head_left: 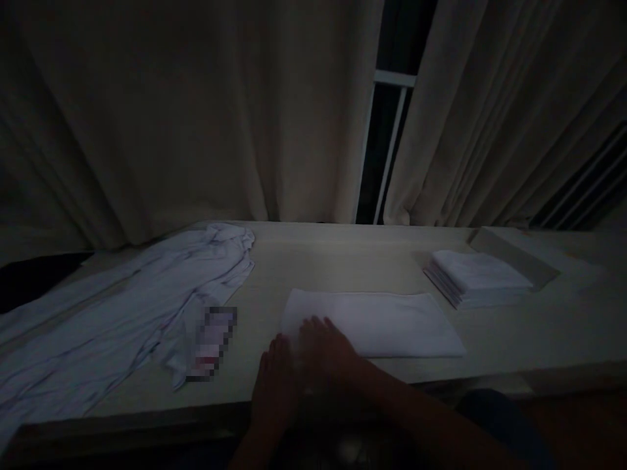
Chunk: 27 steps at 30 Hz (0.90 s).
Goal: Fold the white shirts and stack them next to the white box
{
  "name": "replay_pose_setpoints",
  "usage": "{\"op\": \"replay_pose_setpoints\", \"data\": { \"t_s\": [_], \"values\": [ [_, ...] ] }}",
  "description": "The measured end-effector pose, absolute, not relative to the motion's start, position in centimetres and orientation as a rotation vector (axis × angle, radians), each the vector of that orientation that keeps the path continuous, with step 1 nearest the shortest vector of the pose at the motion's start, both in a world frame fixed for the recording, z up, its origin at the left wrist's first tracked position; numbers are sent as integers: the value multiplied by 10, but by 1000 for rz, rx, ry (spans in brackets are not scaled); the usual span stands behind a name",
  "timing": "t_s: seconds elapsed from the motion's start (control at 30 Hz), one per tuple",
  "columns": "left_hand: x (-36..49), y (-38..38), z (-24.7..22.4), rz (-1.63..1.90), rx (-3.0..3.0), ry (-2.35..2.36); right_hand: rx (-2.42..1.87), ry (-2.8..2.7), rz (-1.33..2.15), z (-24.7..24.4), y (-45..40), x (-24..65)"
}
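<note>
A white folded cloth [392, 323] lies flat on the pale table in front of me, in a long rectangle. My right hand [328, 346] rests on its left part, palm down with fingers stretched out, slightly smeared. Just to the left, my left hand [277, 375] lies flat at the cloth's near left corner, its fingers extended. Neither hand grips anything. In the dim light I cannot tell how firmly the hands touch the cloth.
Loose white fabric [196, 281] sprawls over the table's left side. Near it lies a pixelated flat item [214, 339]. A stack of folded white cloths [477, 277] sits at the right, beside a pale box-like object [514, 251]. Curtains [294, 117] hang behind the table [337, 258].
</note>
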<state>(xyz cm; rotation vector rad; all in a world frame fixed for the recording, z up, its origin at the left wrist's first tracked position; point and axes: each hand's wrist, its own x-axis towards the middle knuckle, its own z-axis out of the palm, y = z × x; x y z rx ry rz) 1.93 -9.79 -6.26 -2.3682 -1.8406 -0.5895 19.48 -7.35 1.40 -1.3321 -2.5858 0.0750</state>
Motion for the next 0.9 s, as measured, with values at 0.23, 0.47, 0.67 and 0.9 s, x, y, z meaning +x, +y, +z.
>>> {"op": "replay_pose_setpoints", "data": {
  "t_s": [0.23,0.47,0.67,0.9],
  "values": [
    [21,-100,-52,-755,-2404,-1812,-1406,-2669,219,5,-46,120],
    [24,-101,-61,-828,-2309,-1896,-1607,-2641,270,-6,8,114],
    [24,-103,-65,-805,-2328,-1945,-1644,-2559,300,-16,38,112],
    [23,-102,-71,-825,-2317,-1932,-1727,-2477,328,-9,58,113]
  ]
}}
